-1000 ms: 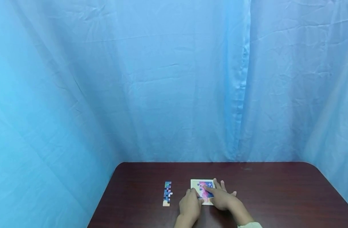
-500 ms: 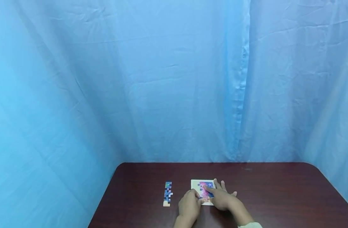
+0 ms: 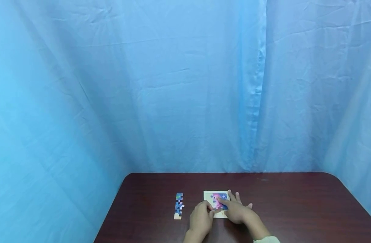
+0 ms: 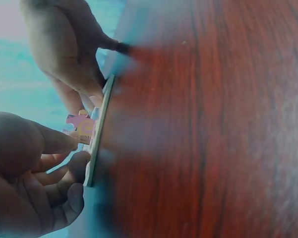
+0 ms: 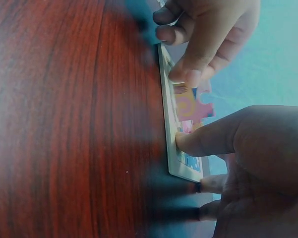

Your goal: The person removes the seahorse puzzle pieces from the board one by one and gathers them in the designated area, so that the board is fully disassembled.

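A puzzle piece (image 5: pixel 191 105), pink with a yellow swirl, stands on edge over the pale puzzle tray (image 3: pixel 208 192), pinched between the thumb and fingers of my left hand (image 3: pixel 201 217). The left wrist view shows the same piece (image 4: pixel 82 124) raised above the tray's surface. My right hand (image 3: pixel 238 212) lies over the tray's right side, its thumb (image 5: pixel 203 141) pressing down near the front edge and its other fingers spread out past the tray. In the tray, a pink seahorse picture on blue with a white star (image 3: pixel 224 196) is partly covered by the hands.
Left of the tray, a column of joined blue puzzle pieces (image 3: pixel 178 206) lies on the dark red-brown table (image 3: pixel 288 202). Blue curtains (image 3: pixel 185 101) hang behind the table and along both sides.
The lower pink part of the picture has come up out of the tray in my left hand, baring cream tray there. My left hand shifted slightly left; the right stayed put.
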Demonstrator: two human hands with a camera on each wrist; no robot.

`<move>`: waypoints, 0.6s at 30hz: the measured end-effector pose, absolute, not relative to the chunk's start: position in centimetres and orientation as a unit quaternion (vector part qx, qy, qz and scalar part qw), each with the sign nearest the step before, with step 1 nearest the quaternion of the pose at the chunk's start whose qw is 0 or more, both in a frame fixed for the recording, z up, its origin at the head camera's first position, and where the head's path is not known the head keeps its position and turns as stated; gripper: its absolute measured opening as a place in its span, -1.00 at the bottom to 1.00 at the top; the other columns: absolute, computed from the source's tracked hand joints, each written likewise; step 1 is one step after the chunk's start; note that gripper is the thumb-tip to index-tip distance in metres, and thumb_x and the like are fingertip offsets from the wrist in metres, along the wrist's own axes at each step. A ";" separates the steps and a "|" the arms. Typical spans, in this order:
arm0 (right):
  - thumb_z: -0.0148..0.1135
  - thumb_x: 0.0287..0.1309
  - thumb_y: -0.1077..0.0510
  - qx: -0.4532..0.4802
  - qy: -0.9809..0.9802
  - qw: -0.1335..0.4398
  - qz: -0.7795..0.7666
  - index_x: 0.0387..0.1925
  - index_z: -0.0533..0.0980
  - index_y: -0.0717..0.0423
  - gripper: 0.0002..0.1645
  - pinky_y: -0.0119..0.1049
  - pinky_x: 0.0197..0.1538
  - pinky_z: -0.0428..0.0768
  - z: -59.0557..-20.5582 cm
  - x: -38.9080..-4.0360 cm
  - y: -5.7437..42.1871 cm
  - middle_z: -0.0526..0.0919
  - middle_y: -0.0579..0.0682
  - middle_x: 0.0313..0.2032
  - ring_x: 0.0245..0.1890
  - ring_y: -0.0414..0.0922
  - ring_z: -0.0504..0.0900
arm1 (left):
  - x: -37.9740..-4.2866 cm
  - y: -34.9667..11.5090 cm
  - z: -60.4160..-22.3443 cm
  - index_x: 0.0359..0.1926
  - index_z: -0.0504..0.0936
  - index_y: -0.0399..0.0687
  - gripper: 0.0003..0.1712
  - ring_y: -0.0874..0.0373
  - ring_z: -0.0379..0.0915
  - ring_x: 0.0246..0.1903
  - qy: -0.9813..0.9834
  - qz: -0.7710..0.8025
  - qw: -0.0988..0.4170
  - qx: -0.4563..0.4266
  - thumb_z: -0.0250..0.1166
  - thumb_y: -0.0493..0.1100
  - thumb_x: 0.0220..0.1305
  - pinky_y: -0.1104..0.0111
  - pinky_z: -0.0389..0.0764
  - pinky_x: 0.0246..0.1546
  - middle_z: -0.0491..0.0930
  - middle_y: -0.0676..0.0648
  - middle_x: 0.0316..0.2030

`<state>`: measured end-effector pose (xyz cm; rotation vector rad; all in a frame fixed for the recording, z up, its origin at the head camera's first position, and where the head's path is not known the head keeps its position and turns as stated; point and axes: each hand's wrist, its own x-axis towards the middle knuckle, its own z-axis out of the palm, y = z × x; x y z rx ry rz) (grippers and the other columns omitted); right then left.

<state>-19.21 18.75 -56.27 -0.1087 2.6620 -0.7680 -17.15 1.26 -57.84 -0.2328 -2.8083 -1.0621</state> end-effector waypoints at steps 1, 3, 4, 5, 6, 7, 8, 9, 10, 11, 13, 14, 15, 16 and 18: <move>0.26 0.35 0.22 -0.038 0.944 0.184 -0.273 0.46 0.49 -0.06 -0.34 0.86 0.22 -0.28 -56.3 -19.2 18.8 -0.02 0.41 0.64 0.63 0.52 -0.18 | -17.1 1.2 -57.7 -0.42 0.57 0.06 -0.76 0.40 0.32 -0.56 -0.928 -0.360 0.060 -0.076 0.51 -0.20 0.24 0.40 0.35 -0.51 0.52 0.19 -0.54; 0.26 0.35 0.23 -0.037 0.943 0.185 -0.273 0.46 0.49 -0.06 -0.34 0.86 0.22 -0.27 -56.4 -19.2 18.7 -0.02 0.41 0.64 0.63 0.52 -0.18 | -17.1 1.0 -57.5 -0.41 0.56 0.07 -0.77 0.41 0.32 -0.57 -0.923 -0.375 0.047 -0.071 0.49 -0.20 0.26 0.41 0.34 -0.51 0.53 0.20 -0.56; 0.26 0.35 0.23 -0.037 0.944 0.185 -0.272 0.46 0.49 -0.06 -0.34 0.86 0.22 -0.27 -56.4 -19.2 18.7 -0.02 0.41 0.64 0.63 0.52 -0.18 | -17.0 0.9 -57.4 -0.40 0.56 0.06 -0.77 0.41 0.32 -0.58 -0.921 -0.381 0.042 -0.067 0.48 -0.20 0.27 0.41 0.34 -0.51 0.54 0.20 -0.56; 0.26 0.35 0.23 -0.037 0.944 0.185 -0.271 0.46 0.49 -0.06 -0.34 0.86 0.23 -0.27 -56.4 -19.2 18.7 -0.02 0.41 0.64 0.63 0.52 -0.18 | -17.0 0.8 -57.4 -0.40 0.56 0.06 -0.77 0.42 0.32 -0.58 -0.919 -0.386 0.040 -0.065 0.48 -0.21 0.27 0.41 0.34 -0.51 0.55 0.21 -0.56; 0.26 0.35 0.22 -0.037 0.944 0.185 -0.269 0.46 0.48 -0.06 -0.34 0.86 0.23 -0.26 -56.4 -19.2 18.6 -0.01 0.41 0.64 0.63 0.52 -0.17 | -16.9 0.8 -57.3 -0.40 0.56 0.06 -0.77 0.42 0.33 -0.57 -0.918 -0.389 0.040 -0.062 0.48 -0.21 0.26 0.41 0.35 -0.50 0.56 0.21 -0.55; 0.26 0.36 0.22 -0.039 0.945 0.188 -0.266 0.47 0.48 -0.07 -0.34 0.85 0.24 -0.25 -56.4 -19.2 18.6 -0.01 0.41 0.64 0.63 0.52 -0.17 | -16.9 0.7 -57.3 -0.40 0.56 0.06 -0.77 0.43 0.33 -0.57 -0.918 -0.391 0.038 -0.059 0.48 -0.21 0.26 0.41 0.35 -0.49 0.57 0.21 -0.55; 0.25 0.37 0.21 -0.039 0.945 0.190 -0.265 0.47 0.47 -0.07 -0.34 0.85 0.25 -0.25 -56.4 -19.2 18.6 -0.02 0.40 0.64 0.63 0.51 -0.17 | -16.9 0.6 -57.2 -0.39 0.57 0.07 -0.78 0.43 0.34 -0.57 -0.917 -0.393 0.038 -0.057 0.49 -0.21 0.25 0.41 0.35 -0.49 0.57 0.22 -0.54; 0.25 0.38 0.21 -0.039 0.944 0.192 -0.264 0.48 0.47 -0.08 -0.34 0.85 0.25 -0.25 -56.3 -19.2 18.6 -0.03 0.40 0.65 0.64 0.51 -0.18 | -16.8 0.6 -57.2 -0.39 0.57 0.06 -0.78 0.43 0.34 -0.57 -0.916 -0.394 0.040 -0.056 0.49 -0.21 0.24 0.41 0.35 -0.48 0.58 0.22 -0.54; 0.24 0.39 0.20 -0.040 0.944 0.193 -0.264 0.49 0.46 -0.09 -0.34 0.84 0.26 -0.25 -56.3 -19.3 18.6 -0.03 0.40 0.65 0.64 0.51 -0.18 | -16.8 0.6 -57.1 -0.39 0.58 0.06 -0.79 0.43 0.35 -0.57 -0.915 -0.397 0.040 -0.055 0.49 -0.21 0.24 0.41 0.36 -0.48 0.60 0.22 -0.53; 0.24 0.39 0.20 -0.041 0.944 0.194 -0.264 0.49 0.45 -0.09 -0.34 0.84 0.25 -0.25 -56.2 -19.3 18.6 -0.04 0.40 0.65 0.64 0.51 -0.19 | -16.8 0.5 -57.1 -0.38 0.59 0.07 -0.80 0.44 0.35 -0.56 -0.915 -0.398 0.041 -0.055 0.49 -0.21 0.23 0.41 0.37 -0.47 0.60 0.22 -0.52; 0.23 0.40 0.20 -0.042 0.943 0.195 -0.266 0.51 0.43 -0.09 -0.33 0.84 0.25 -0.27 -56.2 -19.3 18.7 -0.06 0.41 0.65 0.64 0.51 -0.21 | -16.7 0.4 -57.0 -0.37 0.61 0.08 -0.83 0.45 0.34 -0.56 -0.914 -0.399 0.041 -0.056 0.48 -0.21 0.22 0.41 0.37 -0.47 0.61 0.23 -0.51; 0.22 0.40 0.21 -0.041 0.942 0.195 -0.269 0.51 0.42 -0.09 -0.32 0.84 0.25 -0.29 -56.1 -19.3 18.7 -0.07 0.41 0.65 0.63 0.52 -0.22 | -16.7 0.3 -57.0 -0.37 0.62 0.08 -0.84 0.45 0.34 -0.57 -0.914 -0.400 0.042 -0.056 0.48 -0.21 0.21 0.42 0.36 -0.47 0.60 0.23 -0.52; 0.22 0.40 0.21 -0.042 0.942 0.194 -0.270 0.52 0.42 -0.09 -0.32 0.84 0.24 -0.29 -56.1 -19.3 18.8 -0.07 0.42 0.65 0.63 0.52 -0.22 | -16.7 0.2 -57.0 -0.37 0.63 0.08 -0.85 0.45 0.33 -0.57 -0.913 -0.401 0.044 -0.057 0.47 -0.21 0.21 0.42 0.36 -0.48 0.60 0.24 -0.52; 0.23 0.41 0.21 -0.042 0.942 0.194 -0.271 0.52 0.42 -0.08 -0.32 0.84 0.24 -0.29 -56.1 -19.3 18.8 -0.07 0.42 0.65 0.63 0.52 -0.22 | -16.6 0.1 -57.0 -0.37 0.64 0.08 -0.86 0.45 0.32 -0.57 -0.913 -0.402 0.044 -0.057 0.47 -0.22 0.21 0.42 0.36 -0.48 0.59 0.24 -0.52; 0.23 0.40 0.21 -0.043 0.941 0.194 -0.273 0.51 0.43 -0.07 -0.32 0.85 0.24 -0.29 -56.1 -19.2 18.8 -0.07 0.42 0.65 0.63 0.53 -0.22 | -16.6 -0.1 -57.0 -0.36 0.65 0.08 -0.87 0.44 0.31 -0.57 -0.911 -0.405 0.046 -0.058 0.46 -0.22 0.21 0.42 0.34 -0.49 0.57 0.24 -0.53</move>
